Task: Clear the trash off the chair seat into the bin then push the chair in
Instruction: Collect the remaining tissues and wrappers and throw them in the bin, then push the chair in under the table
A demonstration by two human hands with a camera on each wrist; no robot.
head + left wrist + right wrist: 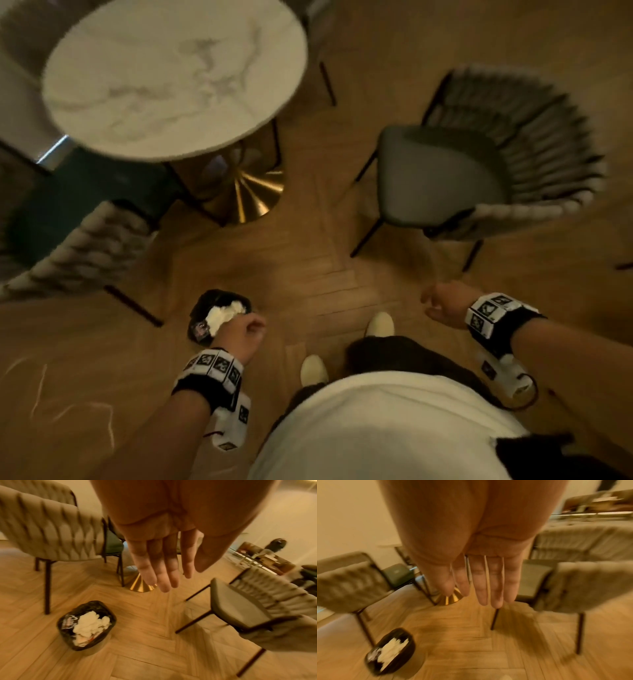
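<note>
Left hand hangs above the bin, fingers straight, holding nothing. Right hand also flat and empty, near the chair. White trash sits in the bin on the floor. Worktop beyond.

Both hands hang empty at waist height, left hand and right hand with fingers straight

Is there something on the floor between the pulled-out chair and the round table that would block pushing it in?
Nothing visible blocks it. The floor between the chair and the table is bare; the bin stands off to the side, nearer the left hand.
</note>
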